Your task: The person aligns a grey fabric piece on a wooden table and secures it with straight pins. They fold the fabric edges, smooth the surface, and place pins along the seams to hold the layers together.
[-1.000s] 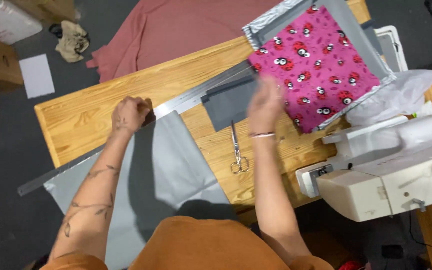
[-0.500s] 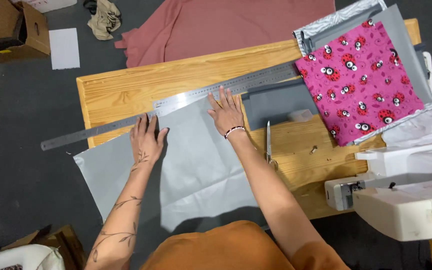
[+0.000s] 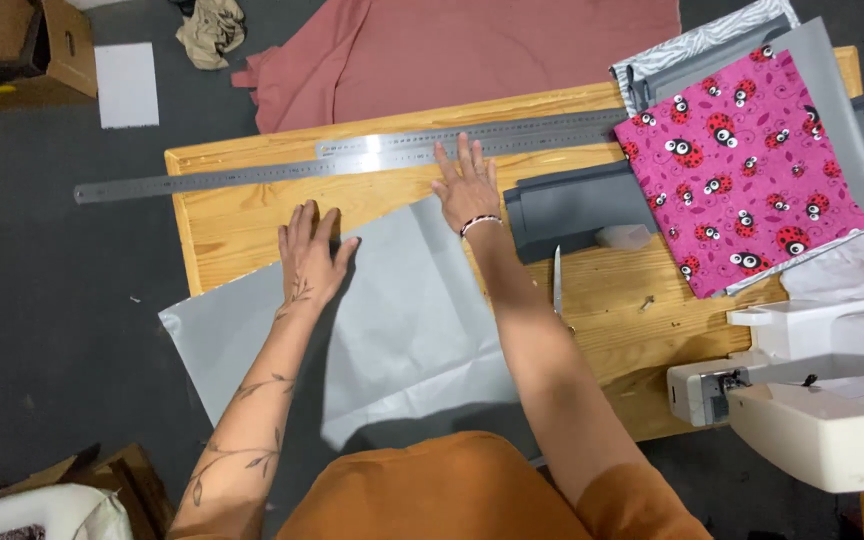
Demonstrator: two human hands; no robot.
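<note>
Change: moved up and away from the near edge, the steel ruler, now well clear of the grey sheet instead of lying along its top edge; right hand shifted toward it.
Table: pale wood, set on a dark floor, far edge partly covered by fabric.
Pink cloth: dusty rose, spread beyond the far edge of the table.
Grey sheet: light grey, flat, half on the table and half hanging over the near-left corner.
Ladybird fabric: magenta print, lying on grey and patterned pieces at the far right.
Sewing machine: white, at the near right corner.
Steel ruler: long, slanted across the far side, left end jutting past the table.
Dark grey piece: folded, just beside the right hand.
Left hand: open, palm down, fingers spread, pressing the top edge of the grey sheet.
Right hand: open, flat, fingertips touching the ruler, heel at the sheet's top corner.
Scissors: closed, beside the right forearm.
</note>
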